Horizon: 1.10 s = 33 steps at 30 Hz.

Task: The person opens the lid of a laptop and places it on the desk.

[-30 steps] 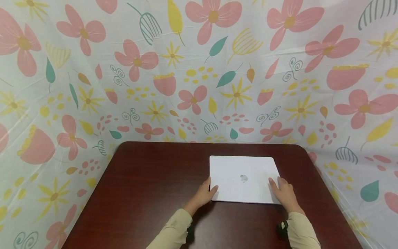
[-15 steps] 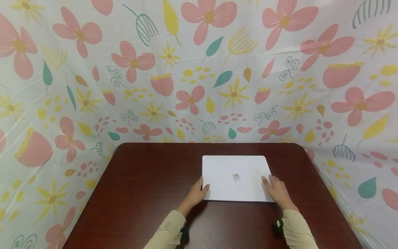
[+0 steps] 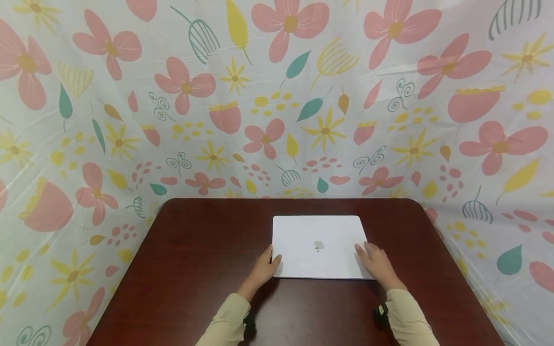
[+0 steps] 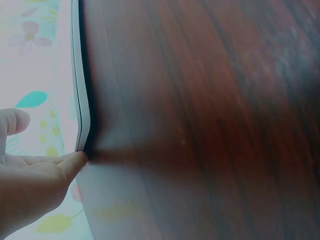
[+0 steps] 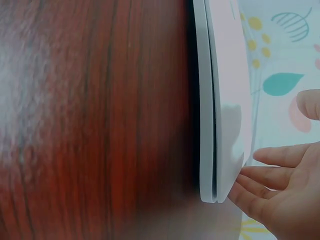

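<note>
A closed silver laptop (image 3: 318, 246) with an apple-shaped logo lies lid up on the brown table, its front edge towards me. At its left side is my left hand (image 3: 262, 267), fingers extended; the left wrist view shows the fingertips (image 4: 80, 156) right at the laptop's edge and the thumb (image 4: 19, 121) held apart over the lid. My right hand (image 3: 378, 265) is at the opposite side. Its nearly straight fingers (image 5: 265, 177) meet the laptop's side in the right wrist view, and that thumb (image 5: 309, 104) also stands off the lid.
The dark wood-grain table (image 3: 207, 250) has rounded far corners. Behind and along both sides hangs a floral cloth (image 3: 242, 129). Dark wrist devices show beneath the beige sleeves (image 3: 227, 317).
The laptop has slid left across the table, with both hands moving along at its sides. The head view has also shifted slightly.
</note>
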Each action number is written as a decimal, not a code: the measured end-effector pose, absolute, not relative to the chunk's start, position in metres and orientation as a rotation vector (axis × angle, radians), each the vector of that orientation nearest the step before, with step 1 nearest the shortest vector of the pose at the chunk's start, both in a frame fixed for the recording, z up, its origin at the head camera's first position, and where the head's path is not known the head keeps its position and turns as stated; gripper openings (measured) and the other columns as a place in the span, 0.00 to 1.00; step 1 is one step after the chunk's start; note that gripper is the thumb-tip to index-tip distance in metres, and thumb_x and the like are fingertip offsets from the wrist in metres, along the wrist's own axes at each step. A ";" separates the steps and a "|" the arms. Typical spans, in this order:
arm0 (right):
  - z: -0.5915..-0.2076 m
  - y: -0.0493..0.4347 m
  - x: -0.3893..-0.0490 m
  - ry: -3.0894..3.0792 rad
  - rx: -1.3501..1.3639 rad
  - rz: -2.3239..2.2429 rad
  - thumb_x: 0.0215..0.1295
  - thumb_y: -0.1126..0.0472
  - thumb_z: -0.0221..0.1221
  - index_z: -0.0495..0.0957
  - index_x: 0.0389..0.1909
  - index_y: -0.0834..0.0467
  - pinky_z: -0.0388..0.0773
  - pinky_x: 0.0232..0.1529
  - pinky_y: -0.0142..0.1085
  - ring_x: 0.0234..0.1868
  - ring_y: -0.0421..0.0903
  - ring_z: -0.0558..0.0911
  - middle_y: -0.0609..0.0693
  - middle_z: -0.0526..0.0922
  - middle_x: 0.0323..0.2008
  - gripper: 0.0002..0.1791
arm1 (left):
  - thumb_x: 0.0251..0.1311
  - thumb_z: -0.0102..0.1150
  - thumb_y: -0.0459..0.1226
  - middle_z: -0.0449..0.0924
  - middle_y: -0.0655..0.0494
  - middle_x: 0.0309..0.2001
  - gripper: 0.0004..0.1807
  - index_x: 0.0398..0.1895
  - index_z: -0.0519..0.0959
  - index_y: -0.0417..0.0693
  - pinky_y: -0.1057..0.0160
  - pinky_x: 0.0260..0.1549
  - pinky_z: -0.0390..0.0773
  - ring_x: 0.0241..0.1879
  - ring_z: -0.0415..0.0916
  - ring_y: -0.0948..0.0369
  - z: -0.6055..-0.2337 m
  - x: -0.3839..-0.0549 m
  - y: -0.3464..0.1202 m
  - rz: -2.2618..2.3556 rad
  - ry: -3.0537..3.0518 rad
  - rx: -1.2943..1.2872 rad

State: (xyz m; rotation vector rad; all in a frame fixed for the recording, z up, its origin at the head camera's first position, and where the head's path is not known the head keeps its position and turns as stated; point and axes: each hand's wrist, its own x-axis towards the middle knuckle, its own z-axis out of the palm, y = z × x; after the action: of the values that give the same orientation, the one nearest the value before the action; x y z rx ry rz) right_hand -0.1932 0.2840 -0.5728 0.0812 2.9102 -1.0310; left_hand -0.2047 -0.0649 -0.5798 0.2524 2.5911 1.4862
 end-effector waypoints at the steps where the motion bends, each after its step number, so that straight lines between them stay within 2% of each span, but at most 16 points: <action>1: -0.573 0.283 -0.193 2.905 0.087 -1.041 0.74 0.40 0.39 0.56 0.66 0.79 0.52 0.66 0.61 0.67 0.72 0.57 0.76 0.59 0.65 0.43 | 0.70 0.49 0.39 0.58 0.25 0.66 0.34 0.67 0.54 0.20 0.45 0.64 0.60 0.66 0.60 0.39 -0.580 -0.205 -0.066 1.489 2.591 0.250; 14: -0.573 0.266 -0.196 2.881 0.042 -1.116 0.74 0.40 0.40 0.57 0.66 0.78 0.53 0.67 0.60 0.67 0.70 0.57 0.75 0.60 0.65 0.43 | 0.69 0.50 0.40 0.58 0.24 0.65 0.34 0.66 0.55 0.19 0.44 0.64 0.60 0.65 0.61 0.38 -0.581 -0.206 -0.085 1.490 2.638 0.222; 33: -0.567 0.238 -0.194 2.816 0.044 -1.142 0.73 0.37 0.41 0.57 0.68 0.75 0.52 0.67 0.60 0.69 0.70 0.55 0.73 0.58 0.67 0.44 | 0.69 0.50 0.37 0.52 0.23 0.68 0.35 0.67 0.51 0.17 0.41 0.66 0.53 0.69 0.50 0.36 -0.582 -0.201 -0.101 1.523 2.655 0.116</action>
State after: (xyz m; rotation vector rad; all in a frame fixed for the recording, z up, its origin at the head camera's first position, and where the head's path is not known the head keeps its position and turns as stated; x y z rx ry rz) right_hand -0.1936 0.2383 -0.5669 0.0438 2.8163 -1.1419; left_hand -0.2005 -0.1007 -0.5822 0.1160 2.6551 1.5225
